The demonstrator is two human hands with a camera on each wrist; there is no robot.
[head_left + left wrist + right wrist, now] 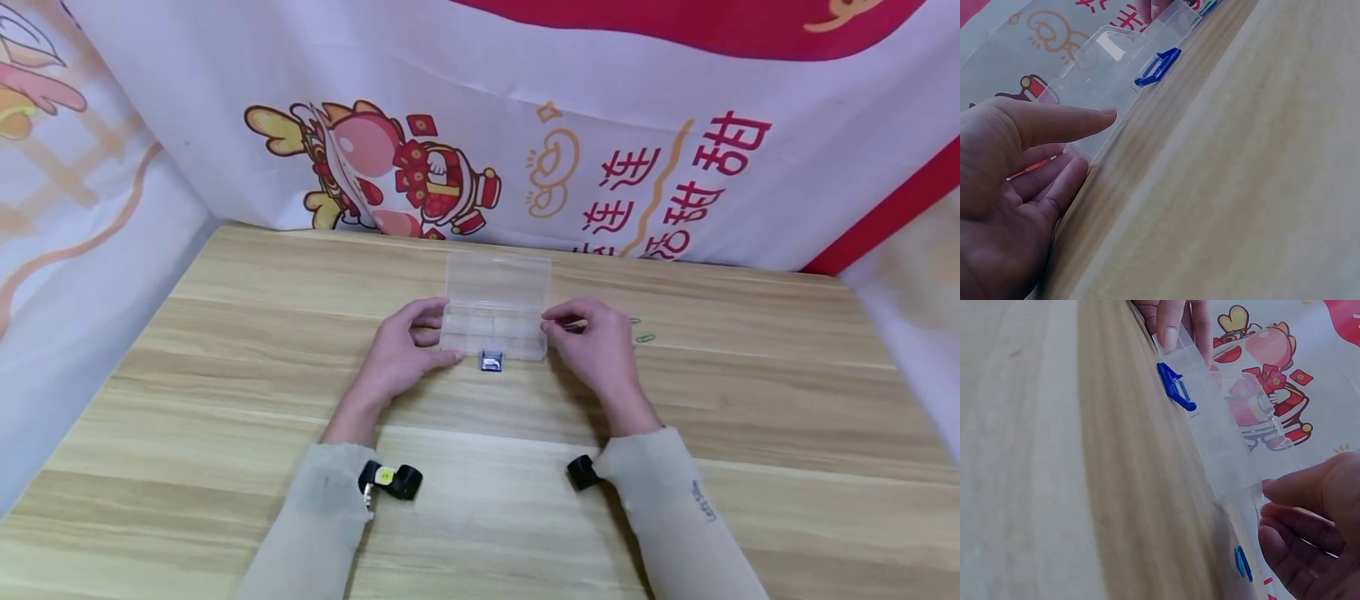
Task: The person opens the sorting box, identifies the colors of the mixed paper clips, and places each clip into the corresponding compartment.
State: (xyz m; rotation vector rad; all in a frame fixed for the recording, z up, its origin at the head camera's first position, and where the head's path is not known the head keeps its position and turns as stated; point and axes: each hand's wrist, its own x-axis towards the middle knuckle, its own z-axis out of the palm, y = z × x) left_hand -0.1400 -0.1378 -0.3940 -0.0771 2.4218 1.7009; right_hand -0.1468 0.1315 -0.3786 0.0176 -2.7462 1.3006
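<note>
The left hand (401, 350) lies at the left end of a clear plastic box (492, 332), its fingers loosely extended rather than curled: the thumb runs along the near left corner and the other fingers reach along the left end wall, so the hand touches and steadies the box without closing round it. The left wrist view shows the same thing, the thumb straight and its tip on the box's corner. The right hand (596, 346) sits at the box's right end, thumb and fingers drawn together near the right wall; the right wrist view shows its fingertips (1285, 490) at the corner of the box, but whether they pinch the wall or something small against it cannot be told. The box stands on the wooden table (225, 400), near its far middle, with its lid (498, 276) swung open and standing up at the back. A blue latch (491, 362) hangs from the front wall at the middle. A divider splits the box into compartments; what they hold cannot be made out. A few paper clips (643, 337) lie on the table just to the right of the right hand.
</note>
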